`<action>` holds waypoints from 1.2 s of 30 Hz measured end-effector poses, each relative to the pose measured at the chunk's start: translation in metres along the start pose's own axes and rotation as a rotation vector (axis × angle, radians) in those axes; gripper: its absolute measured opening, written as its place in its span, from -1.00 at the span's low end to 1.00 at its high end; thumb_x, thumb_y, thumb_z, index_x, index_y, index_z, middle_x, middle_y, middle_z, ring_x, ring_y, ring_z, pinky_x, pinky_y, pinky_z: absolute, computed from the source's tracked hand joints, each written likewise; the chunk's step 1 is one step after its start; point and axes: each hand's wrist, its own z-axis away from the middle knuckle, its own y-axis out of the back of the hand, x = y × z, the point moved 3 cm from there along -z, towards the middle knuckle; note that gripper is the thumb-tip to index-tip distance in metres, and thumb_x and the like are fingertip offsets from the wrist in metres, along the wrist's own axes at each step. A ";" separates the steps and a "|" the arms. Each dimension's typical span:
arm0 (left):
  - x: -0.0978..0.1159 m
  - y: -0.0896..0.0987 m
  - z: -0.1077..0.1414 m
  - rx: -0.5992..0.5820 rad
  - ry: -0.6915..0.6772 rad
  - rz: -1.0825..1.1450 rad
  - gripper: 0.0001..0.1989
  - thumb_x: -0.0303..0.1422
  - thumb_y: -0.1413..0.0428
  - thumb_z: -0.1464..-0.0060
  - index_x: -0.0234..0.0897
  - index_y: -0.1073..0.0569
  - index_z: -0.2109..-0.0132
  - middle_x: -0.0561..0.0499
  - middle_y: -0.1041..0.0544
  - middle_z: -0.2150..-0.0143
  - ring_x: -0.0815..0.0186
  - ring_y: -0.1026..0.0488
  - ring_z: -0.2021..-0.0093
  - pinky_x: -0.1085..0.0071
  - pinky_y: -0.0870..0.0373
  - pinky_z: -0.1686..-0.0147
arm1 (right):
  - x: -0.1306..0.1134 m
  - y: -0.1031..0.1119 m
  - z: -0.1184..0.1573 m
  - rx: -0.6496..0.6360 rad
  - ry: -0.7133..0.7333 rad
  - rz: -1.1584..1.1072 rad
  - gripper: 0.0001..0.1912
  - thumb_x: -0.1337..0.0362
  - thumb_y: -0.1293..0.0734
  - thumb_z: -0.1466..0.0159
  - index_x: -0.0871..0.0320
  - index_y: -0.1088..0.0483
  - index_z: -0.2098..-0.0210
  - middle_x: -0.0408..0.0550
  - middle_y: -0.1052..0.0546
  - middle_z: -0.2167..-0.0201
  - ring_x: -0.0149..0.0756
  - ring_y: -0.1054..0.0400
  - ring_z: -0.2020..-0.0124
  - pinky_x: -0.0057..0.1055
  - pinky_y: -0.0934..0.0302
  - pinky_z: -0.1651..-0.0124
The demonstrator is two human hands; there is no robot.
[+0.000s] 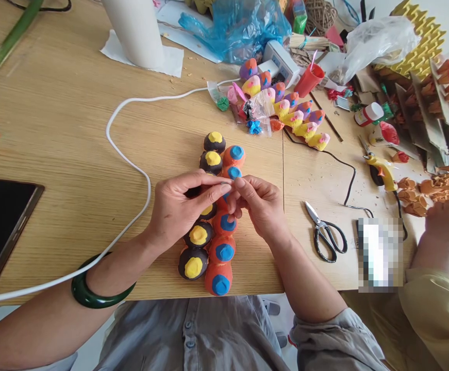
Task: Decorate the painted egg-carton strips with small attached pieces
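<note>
My left hand [181,201] and my right hand [262,203] meet fingertip to fingertip, both pinched closed. Whatever is between the fingertips is too small to make out. Below them on the table lie two joined rows of rounded bumps, like a painted egg carton strip. One row of black bumps [204,233] carries yellow clay-like patches; the other, orange bumps [219,272], carries blue ones. My hands cover the middle of both rows. A dark green bangle [93,291] sits on my left wrist.
Scissors [320,232] and a yellow glue gun [382,170] lie to the right. A white cable [131,167] crosses on the left near a black tablet [5,226]. Behind are yellow and purple painted bumps [294,118] and a red cup [310,80]. Another person's hand [446,224] rests at far right.
</note>
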 end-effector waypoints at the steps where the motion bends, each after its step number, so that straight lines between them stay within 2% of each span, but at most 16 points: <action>1: 0.000 0.000 0.000 0.009 0.007 -0.001 -0.94 -0.27 -0.32 -0.20 -0.04 -0.72 0.22 0.11 -0.70 0.28 0.29 -0.61 0.28 0.36 -0.55 0.17 | 0.000 0.000 0.000 0.011 0.004 0.010 -0.56 -0.12 -0.45 -0.32 0.13 -0.48 0.43 -0.21 -0.51 0.59 -0.48 -0.34 0.63 -0.51 -0.28 0.54; 5: -0.002 0.002 0.000 0.040 0.033 0.000 -0.88 -0.21 -0.36 -0.14 -0.11 -0.69 0.30 0.10 -0.66 0.39 0.32 -0.52 0.39 0.36 -0.49 0.32 | 0.001 0.002 0.000 0.045 -0.003 0.040 -0.53 -0.17 -0.43 -0.32 0.11 -0.49 0.41 -0.20 -0.49 0.59 -0.46 -0.34 0.62 -0.48 -0.30 0.51; 11: 0.001 0.001 0.000 0.008 0.048 -0.036 -0.84 -0.22 -0.29 -0.22 -0.10 -0.72 0.11 0.06 -0.71 0.20 0.27 -0.61 0.20 0.38 -0.53 0.15 | 0.002 0.003 -0.001 0.028 0.010 0.027 -0.57 -0.13 -0.44 -0.33 0.12 -0.51 0.38 -0.20 -0.50 0.57 -0.46 -0.35 0.60 -0.49 -0.32 0.49; 16: 0.004 0.000 0.000 -0.027 0.002 -0.003 -0.85 -0.27 -0.27 -0.24 -0.08 -0.73 0.10 0.05 -0.71 0.21 0.26 -0.62 0.19 0.35 -0.55 0.07 | 0.000 0.001 -0.001 -0.026 -0.003 -0.023 -0.60 -0.08 -0.48 -0.31 0.12 -0.51 0.39 -0.20 -0.53 0.57 -0.47 -0.36 0.62 -0.51 -0.30 0.53; 20: 0.003 -0.001 0.000 -0.027 -0.003 -0.034 -0.84 -0.24 -0.26 -0.24 -0.05 -0.73 0.10 0.06 -0.71 0.25 0.25 -0.62 0.22 0.32 -0.58 0.08 | 0.000 0.000 -0.001 -0.035 -0.035 -0.056 -0.60 -0.08 -0.52 -0.27 0.12 -0.50 0.40 -0.23 -0.51 0.60 -0.48 -0.35 0.65 -0.53 -0.27 0.56; 26: 0.001 -0.001 0.000 -0.054 -0.029 -0.041 -0.81 -0.27 -0.26 -0.24 -0.04 -0.73 0.04 0.07 -0.71 0.24 0.29 -0.62 0.23 0.38 -0.56 0.11 | 0.002 0.001 -0.003 -0.024 -0.044 -0.087 -0.61 -0.07 -0.57 -0.18 0.12 -0.51 0.37 -0.28 -0.49 0.61 -0.51 -0.35 0.65 -0.56 -0.27 0.54; 31: -0.004 -0.001 0.001 -0.043 0.070 -0.025 -0.72 -0.17 -0.33 -0.17 -0.09 -0.72 0.00 0.04 -0.73 0.22 0.29 -0.61 0.28 0.41 -0.58 0.21 | 0.001 0.002 -0.003 0.006 -0.044 -0.086 -0.59 -0.08 -0.58 -0.16 0.12 -0.51 0.37 -0.29 -0.48 0.61 -0.51 -0.35 0.64 -0.55 -0.27 0.54; 36: -0.004 0.000 0.001 -0.024 0.076 0.038 -0.79 -0.17 -0.32 -0.21 -0.06 -0.73 0.06 0.03 -0.74 0.12 0.24 -0.65 0.15 0.35 -0.58 0.07 | 0.000 0.001 -0.002 0.013 -0.020 -0.076 -0.62 -0.05 -0.58 -0.18 0.12 -0.51 0.37 -0.27 -0.49 0.61 -0.50 -0.34 0.63 -0.54 -0.25 0.53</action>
